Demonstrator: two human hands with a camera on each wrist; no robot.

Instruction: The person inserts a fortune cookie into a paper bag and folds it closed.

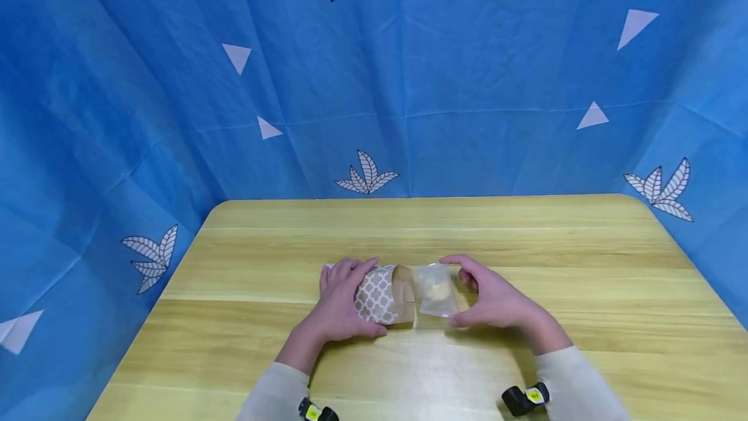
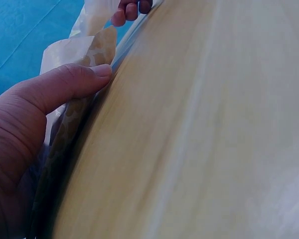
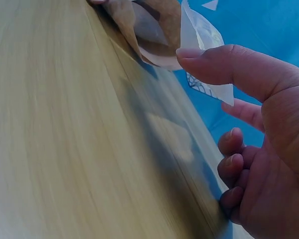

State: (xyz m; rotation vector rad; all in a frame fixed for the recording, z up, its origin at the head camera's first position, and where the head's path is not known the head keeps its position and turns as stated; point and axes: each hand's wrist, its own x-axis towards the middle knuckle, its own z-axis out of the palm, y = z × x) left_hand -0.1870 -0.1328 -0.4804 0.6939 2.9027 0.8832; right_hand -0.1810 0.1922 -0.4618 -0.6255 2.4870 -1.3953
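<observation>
My left hand (image 1: 337, 307) grips a small paper bag (image 1: 376, 295) with a tan-and-white lattice print, lying on its side on the table. Its brown inner face shows at the mouth, which opens toward the right. Just outside that mouth, my right hand (image 1: 497, 297) holds a translucent plastic packet (image 1: 438, 292) by its edges between thumb and index finger. Something pale yellowish sits inside the packet. In the right wrist view the packet (image 3: 204, 37) is tilted above the table beside the gaping bag (image 3: 127, 22). The left wrist view shows my left thumb (image 2: 72, 84) along the bag's side.
A light wooden table (image 1: 409, 226) with rounded far corners lies under both hands. Behind it hangs a blue curtain (image 1: 467, 83) with white triangles and leaf prints. A black wrist camera (image 1: 526, 398) is strapped on the right sleeve, another (image 1: 318, 410) on the left.
</observation>
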